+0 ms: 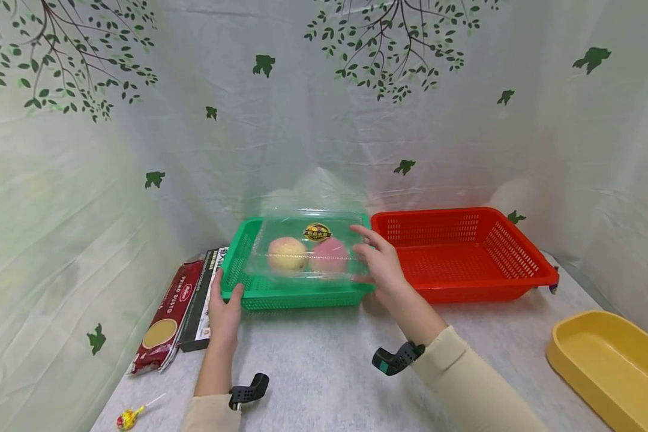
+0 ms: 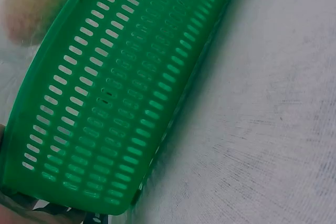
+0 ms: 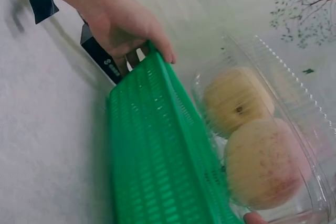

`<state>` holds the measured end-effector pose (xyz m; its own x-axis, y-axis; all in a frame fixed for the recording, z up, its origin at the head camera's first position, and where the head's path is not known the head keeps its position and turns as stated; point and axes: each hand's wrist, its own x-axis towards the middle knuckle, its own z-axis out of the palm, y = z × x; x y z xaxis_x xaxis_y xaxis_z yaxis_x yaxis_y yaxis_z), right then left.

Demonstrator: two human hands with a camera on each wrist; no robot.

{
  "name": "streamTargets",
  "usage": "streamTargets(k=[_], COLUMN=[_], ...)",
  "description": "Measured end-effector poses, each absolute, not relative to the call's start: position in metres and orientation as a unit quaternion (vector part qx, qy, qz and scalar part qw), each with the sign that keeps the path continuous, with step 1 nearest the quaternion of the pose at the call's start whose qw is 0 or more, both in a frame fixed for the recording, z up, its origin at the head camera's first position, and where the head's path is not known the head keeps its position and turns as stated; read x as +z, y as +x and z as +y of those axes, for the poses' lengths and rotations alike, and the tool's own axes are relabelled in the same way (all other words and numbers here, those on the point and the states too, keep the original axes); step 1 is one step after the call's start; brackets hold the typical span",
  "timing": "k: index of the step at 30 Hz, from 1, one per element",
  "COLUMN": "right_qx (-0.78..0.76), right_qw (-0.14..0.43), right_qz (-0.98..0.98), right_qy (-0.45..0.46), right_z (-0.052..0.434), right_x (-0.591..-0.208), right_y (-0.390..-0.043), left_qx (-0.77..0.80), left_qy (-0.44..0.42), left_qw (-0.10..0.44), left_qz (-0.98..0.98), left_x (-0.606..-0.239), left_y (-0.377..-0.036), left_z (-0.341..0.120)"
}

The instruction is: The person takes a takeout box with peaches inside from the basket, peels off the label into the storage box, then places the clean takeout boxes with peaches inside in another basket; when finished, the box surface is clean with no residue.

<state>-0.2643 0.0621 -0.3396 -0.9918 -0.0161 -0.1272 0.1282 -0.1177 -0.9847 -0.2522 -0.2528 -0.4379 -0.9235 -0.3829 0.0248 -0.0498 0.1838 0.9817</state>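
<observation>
A clear plastic box (image 1: 281, 227) with a dark and gold label holds two peaches (image 1: 287, 254), yellowish and pink. It slants over the green basket (image 1: 302, 300), overlapping its opening in the head view. At the box's right end, my right hand (image 1: 382, 269) grips it, fingers spread along the edge. My left hand (image 1: 224, 315) holds the basket's front left corner. The right wrist view shows that left hand (image 3: 128, 30) with its thumb over the green rim and fingers outside. The basket's slotted wall (image 2: 105, 93) fills much of the left wrist view.
A red basket (image 1: 453, 294) stands right of the green one. Nearer on the right is a yellow tray (image 1: 572, 354). To the left lie a dark red packet (image 1: 167, 318), a black box (image 1: 197, 327) and a lollipop (image 1: 129, 417). A leaf-printed curtain (image 1: 237, 156) hangs behind.
</observation>
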Motion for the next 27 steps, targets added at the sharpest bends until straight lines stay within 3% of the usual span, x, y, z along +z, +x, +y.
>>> streamTargets(k=[15, 27], right_qx=[-0.744, -0.704], right_qw=[0.051, 0.034], right_qz=[0.665, 0.708], right_qy=[0.033, 0.052], right_z=[0.119, 0.151], right_x=[-0.344, -0.36], right_y=[-0.213, -0.177], left_qx=[-0.577, -0.572], left_qy=[0.138, 0.119], left_qw=[0.166, 0.135], left_qz=[-0.788, -0.801], left_x=[-0.439, -0.437], left_y=[-0.253, -0.248], left_z=[-0.252, -0.259])
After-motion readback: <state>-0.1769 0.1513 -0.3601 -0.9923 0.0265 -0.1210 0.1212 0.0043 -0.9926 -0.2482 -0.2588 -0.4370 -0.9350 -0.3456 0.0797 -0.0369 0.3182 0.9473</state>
